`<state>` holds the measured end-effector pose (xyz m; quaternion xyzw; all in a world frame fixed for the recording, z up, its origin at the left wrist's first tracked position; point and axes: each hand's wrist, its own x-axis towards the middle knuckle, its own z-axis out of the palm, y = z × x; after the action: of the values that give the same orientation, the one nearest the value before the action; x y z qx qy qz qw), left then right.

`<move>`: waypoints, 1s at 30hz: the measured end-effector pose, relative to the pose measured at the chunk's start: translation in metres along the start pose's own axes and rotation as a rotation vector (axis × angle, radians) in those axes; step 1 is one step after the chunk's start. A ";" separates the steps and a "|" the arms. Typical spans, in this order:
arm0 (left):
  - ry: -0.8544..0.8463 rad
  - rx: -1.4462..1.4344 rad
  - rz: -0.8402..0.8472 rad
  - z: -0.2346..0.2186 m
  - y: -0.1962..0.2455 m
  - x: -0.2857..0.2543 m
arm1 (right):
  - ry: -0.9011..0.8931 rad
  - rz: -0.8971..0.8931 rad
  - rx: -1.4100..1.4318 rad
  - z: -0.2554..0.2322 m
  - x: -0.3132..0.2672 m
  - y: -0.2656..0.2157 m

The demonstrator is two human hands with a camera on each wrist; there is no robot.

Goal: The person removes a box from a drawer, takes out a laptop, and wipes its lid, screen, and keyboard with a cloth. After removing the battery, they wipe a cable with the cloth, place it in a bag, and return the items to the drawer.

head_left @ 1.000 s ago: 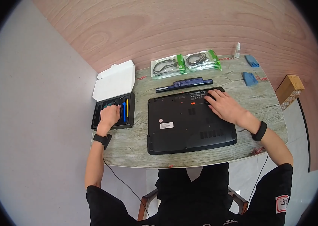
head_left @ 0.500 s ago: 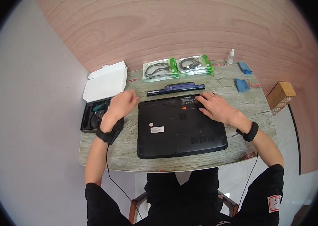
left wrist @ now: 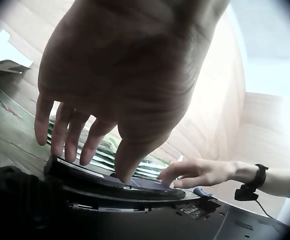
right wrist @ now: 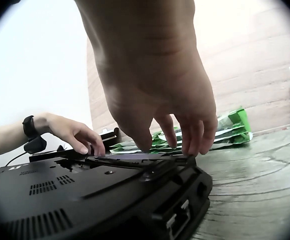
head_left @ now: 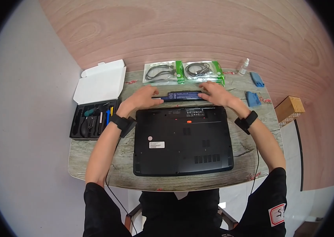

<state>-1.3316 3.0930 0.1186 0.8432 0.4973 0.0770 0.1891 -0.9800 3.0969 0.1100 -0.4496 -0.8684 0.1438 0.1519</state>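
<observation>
A long laptop battery [head_left: 184, 95] with a bluish label lies just behind the upside-down black laptop [head_left: 183, 146]. At its left end, my left hand [head_left: 141, 98] holds it, thumb on the near side and fingers on the far side. My right hand [head_left: 217, 94] holds the right end in the same way, thumb and fingers on opposite sides. In the left wrist view the battery [left wrist: 110, 180] runs from one hand to the other along the laptop's back edge. The laptop hides part of it in the right wrist view.
A box of tools [head_left: 92, 122] with its white lid raised stands at the left. Two bagged cables [head_left: 163, 73] lie behind the battery. Farther right are a spray bottle [head_left: 243, 67] and two blue cloths [head_left: 253, 98]. Thin wires hang from both wristbands.
My left hand has left the tool box and come across to the battery's left end. My right hand has gone from the laptop's back corner to the battery's right end. The head view has shifted.
</observation>
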 end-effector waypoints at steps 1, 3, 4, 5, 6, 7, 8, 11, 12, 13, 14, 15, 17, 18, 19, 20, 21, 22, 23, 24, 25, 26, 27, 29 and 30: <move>-0.011 -0.010 0.007 0.001 0.002 0.004 | -0.015 0.012 0.024 0.002 0.004 -0.002; -0.030 -0.030 0.022 0.003 0.008 0.012 | -0.023 0.008 0.022 0.004 0.012 -0.005; -0.031 -0.034 0.024 0.006 0.010 0.018 | -0.017 -0.007 -0.001 0.006 0.014 -0.006; -0.032 -0.038 0.025 0.009 0.012 0.023 | -0.012 -0.021 -0.022 0.008 0.015 -0.006; -0.034 -0.041 0.026 0.011 0.013 0.027 | -0.024 -0.016 -0.042 0.008 0.017 -0.006; -0.028 -0.036 0.019 0.012 0.016 0.029 | -0.035 -0.016 -0.034 0.008 0.019 -0.005; -0.021 -0.031 0.012 0.013 0.018 0.031 | -0.043 -0.015 -0.028 0.008 0.021 -0.004; -0.020 -0.033 0.004 0.017 0.021 0.038 | -0.069 -0.008 -0.018 0.007 0.023 -0.002; -0.022 -0.036 0.003 0.018 0.020 0.040 | -0.077 -0.004 -0.017 0.007 0.023 -0.002; -0.020 -0.049 0.026 0.020 0.020 0.041 | -0.085 -0.005 -0.020 0.005 0.023 -0.004; -0.018 -0.062 0.049 0.021 0.019 0.042 | -0.092 -0.007 -0.024 0.004 0.022 -0.005; -0.017 -0.073 0.073 0.022 0.018 0.043 | -0.099 -0.007 -0.026 0.003 0.021 -0.007; -0.028 -0.082 0.072 0.022 0.019 0.044 | -0.109 0.005 -0.016 0.004 0.022 -0.006; -0.032 -0.085 0.073 0.021 0.019 0.044 | -0.113 0.010 -0.012 0.004 0.023 -0.005; -0.039 -0.077 0.070 0.020 0.021 0.044 | -0.115 0.006 -0.018 0.004 0.024 -0.004; -0.045 -0.069 0.067 0.020 0.022 0.044 | -0.117 0.001 -0.025 0.004 0.024 -0.003; -0.052 -0.061 0.065 0.019 0.023 0.043 | -0.120 -0.003 -0.031 0.004 0.024 -0.002; -0.051 -0.058 0.071 0.020 0.023 0.043 | -0.122 -0.005 -0.045 0.002 0.023 -0.005; -0.049 -0.056 0.077 0.021 0.022 0.043 | -0.124 -0.006 -0.059 0.000 0.021 -0.008; -0.046 -0.054 0.083 0.022 0.021 0.043 | -0.126 -0.009 -0.073 -0.002 0.019 -0.011; -0.032 -0.046 0.089 0.022 0.022 0.042 | -0.105 -0.024 -0.077 -0.001 0.018 -0.009; -0.018 -0.039 0.094 0.022 0.023 0.041 | -0.086 -0.040 -0.079 0.002 0.017 -0.008; -0.005 -0.032 0.100 0.022 0.024 0.040 | -0.066 -0.056 -0.081 0.004 0.016 -0.007; 0.023 -0.028 0.115 0.023 0.026 0.036 | -0.078 -0.032 -0.038 0.006 0.015 -0.008; 0.037 -0.025 0.123 0.023 0.027 0.034 | -0.083 -0.021 -0.015 0.007 0.014 -0.008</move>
<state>-1.2852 3.1053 0.1062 0.8681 0.4471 0.1102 0.1854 -0.9965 3.1032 0.1091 -0.4354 -0.8796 0.1542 0.1136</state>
